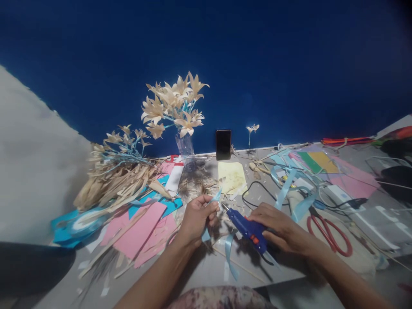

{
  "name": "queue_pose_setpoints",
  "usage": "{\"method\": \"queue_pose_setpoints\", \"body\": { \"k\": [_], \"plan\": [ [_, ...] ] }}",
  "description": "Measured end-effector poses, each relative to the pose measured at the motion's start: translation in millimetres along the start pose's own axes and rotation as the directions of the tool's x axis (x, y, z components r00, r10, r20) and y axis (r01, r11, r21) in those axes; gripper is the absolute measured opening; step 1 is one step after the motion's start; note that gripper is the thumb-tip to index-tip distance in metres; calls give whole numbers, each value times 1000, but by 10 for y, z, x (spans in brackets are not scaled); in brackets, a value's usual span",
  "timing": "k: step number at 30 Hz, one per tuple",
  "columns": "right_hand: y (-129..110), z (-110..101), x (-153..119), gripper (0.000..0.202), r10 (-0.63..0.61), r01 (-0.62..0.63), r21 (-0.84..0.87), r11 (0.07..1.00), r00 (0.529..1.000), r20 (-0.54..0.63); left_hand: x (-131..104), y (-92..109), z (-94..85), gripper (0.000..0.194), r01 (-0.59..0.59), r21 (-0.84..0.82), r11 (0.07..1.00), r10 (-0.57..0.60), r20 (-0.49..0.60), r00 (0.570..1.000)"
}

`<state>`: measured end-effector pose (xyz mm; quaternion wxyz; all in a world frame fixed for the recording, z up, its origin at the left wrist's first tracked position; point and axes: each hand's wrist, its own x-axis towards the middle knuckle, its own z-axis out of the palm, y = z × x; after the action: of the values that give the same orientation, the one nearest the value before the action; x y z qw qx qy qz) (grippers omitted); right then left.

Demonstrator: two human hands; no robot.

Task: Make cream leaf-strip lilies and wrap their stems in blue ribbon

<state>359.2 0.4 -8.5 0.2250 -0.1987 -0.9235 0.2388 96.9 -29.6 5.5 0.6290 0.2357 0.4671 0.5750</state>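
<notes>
My left hand (198,216) is closed in a pinch on a light blue ribbon (216,196), whose tip sticks up past the fingertips. A loose ribbon length (229,253) curls down in front of the hand. My right hand (275,224) grips a blue glue gun (243,225) with a red-orange part near its rear. The gun's metal nozzle points up and left, close to my left fingertips; whether it touches the ribbon I cannot tell. Below the hands a thin stick (240,262) slants across the table. Whatever else lies inside my left fingers is hidden.
Dried-husk flowers (174,101) stand in a clear vase (186,152). At left lie husks (106,182), pink paper (141,231) and a ribbon roll (85,223). A phone (223,145) leans on the wall behind yellow paper (232,177). Red-handled scissors (330,234) lie right, near cords.
</notes>
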Motion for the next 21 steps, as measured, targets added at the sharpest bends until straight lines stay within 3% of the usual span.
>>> {"method": "queue_pose_setpoints", "body": {
  "k": [4, 8, 11, 13, 15, 17, 18, 19, 21],
  "plan": [
    [201, 38, -63, 34, 136, -138, -195, 971, 990, -24, 13, 4, -24, 43, -10, -21, 1000, 10, 5, 1000],
    [537, 50, -17, 35, 358, -343, -465, 816, 932, -58, -10, -2, -14, 44, 24, -59, 998, -21, 57, 998],
    [694, -2, 45, 40, 432, -394, -532, 750, 900, -56, -43, 9, -10, 43, 64, -88, 994, -53, 116, 992],
    [677, -50, 95, 46, 416, -397, -500, 770, 906, -81, -65, 18, -10, 43, 92, -105, 990, -76, 151, 986],
    [551, -75, 168, 40, 384, -414, -337, 845, 910, -156, -84, 21, -3, 42, 130, -125, 984, -105, 192, 976],
    [349, -45, 273, 24, 424, -428, 33, 903, 875, -234, -101, 16, 18, 39, 179, -144, 973, -139, 251, 958],
    [237, -5, 336, 23, 489, -426, 280, 860, 846, -214, -109, 10, 33, 38, 206, -148, 967, -158, 287, 945],
    [129, 50, 403, 25, 552, -410, 506, 759, 817, -167, -118, 4, 50, 37, 233, -147, 961, -176, 323, 930],
    [-52, 187, 531, 30, 605, -312, 811, 494, 794, -63, -136, -10, 83, 36, 284, -137, 949, -213, 386, 898]
  ]
}}
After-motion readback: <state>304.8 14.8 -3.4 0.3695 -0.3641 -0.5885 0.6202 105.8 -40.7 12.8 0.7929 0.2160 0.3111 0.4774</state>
